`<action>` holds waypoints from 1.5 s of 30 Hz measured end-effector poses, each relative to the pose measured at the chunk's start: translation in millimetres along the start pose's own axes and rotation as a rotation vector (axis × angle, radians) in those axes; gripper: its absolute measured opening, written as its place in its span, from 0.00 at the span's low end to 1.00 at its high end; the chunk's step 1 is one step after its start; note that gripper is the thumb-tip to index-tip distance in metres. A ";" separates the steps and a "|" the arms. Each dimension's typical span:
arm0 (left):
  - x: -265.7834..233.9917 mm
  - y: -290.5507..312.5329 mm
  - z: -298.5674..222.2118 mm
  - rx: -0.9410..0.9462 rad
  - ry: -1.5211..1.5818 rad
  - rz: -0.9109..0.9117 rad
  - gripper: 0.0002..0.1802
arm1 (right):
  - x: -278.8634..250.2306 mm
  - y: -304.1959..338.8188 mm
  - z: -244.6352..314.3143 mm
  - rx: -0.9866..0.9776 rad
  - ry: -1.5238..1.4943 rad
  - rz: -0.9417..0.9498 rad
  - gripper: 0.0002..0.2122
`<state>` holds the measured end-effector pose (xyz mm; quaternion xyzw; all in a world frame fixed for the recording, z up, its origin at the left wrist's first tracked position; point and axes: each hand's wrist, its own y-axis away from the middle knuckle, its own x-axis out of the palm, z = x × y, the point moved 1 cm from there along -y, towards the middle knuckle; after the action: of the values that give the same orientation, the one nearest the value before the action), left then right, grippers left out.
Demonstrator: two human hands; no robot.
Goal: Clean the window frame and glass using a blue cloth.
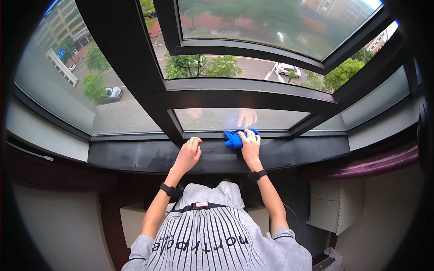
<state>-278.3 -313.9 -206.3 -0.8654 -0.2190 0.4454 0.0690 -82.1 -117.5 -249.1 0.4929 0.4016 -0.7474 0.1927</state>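
Observation:
My right hand (pixel 251 146) grips a folded blue cloth (pixel 233 139) and presses it against the lower window frame, where the glass meets the dark sill (pixel 289 152). The low pane (pixel 208 119) in front of it faintly reflects the hand. To the left, my left hand (pixel 188 154) is over the sill close to the black upright of the frame (pixel 173 125). Its fingers are curled together and nothing shows in them. Each wrist wears a black band.
Above the low pane, a tilted window sash (pixel 266 55) opens outward. Side panes flank the middle frame. Purple curtain fabric (pixel 361 163) hangs at the right under the sill, near a white cabinet (pixel 324 205). A street with trees and cars lies below outside.

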 end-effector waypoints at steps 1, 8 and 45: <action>2.8 -1.2 -2.1 0.011 -0.022 0.023 0.11 | -8.4 6.4 -25.6 0.079 0.075 -0.018 0.21; -51.4 -15.9 -52.8 0.138 -0.005 -0.183 0.20 | -105.9 15.5 -70.4 0.507 -0.290 -0.192 0.18; -199.2 -93.0 -129.0 0.210 -0.170 -0.933 0.38 | -184.8 -120.4 154.9 -0.083 -0.106 -0.438 0.31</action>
<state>-305.6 -308.7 47.1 -0.6239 -0.5424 0.4556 0.3301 -173.4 -187.2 -5.2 0.3455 0.5187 -0.7791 0.0670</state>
